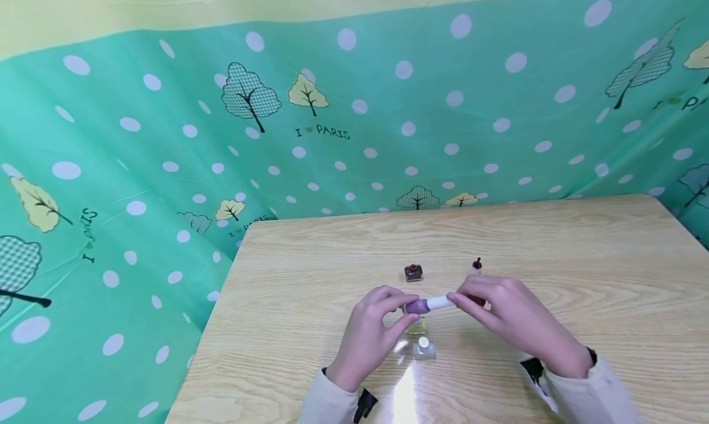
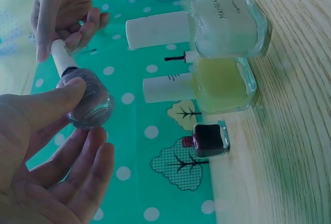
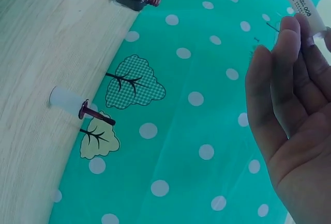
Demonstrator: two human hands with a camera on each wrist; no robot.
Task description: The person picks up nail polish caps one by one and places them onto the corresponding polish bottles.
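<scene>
A purple nail polish bottle (image 1: 418, 306) lies sideways above the table between both hands. My left hand (image 1: 368, 332) holds its glass body, thumb on the front in the left wrist view. At the other end, my right hand (image 1: 515, 316) pinches the white nail polish cap (image 1: 440, 302) between thumb and fingertips. The cap is at the bottle's neck and carries small print with "008" (image 3: 306, 11) in the right wrist view. Below the hands stand a yellow polish bottle (image 2: 222, 85) and a pale clear one (image 2: 230, 26), both capped in white.
Farther back on the wooden table (image 1: 310, 258) stands a small dark red polish bottle (image 1: 413, 273) without its cap. To its right, a white cap (image 3: 67, 102) stands with its dark brush pointing up. A green dotted curtain (image 1: 382, 135) hangs behind the table.
</scene>
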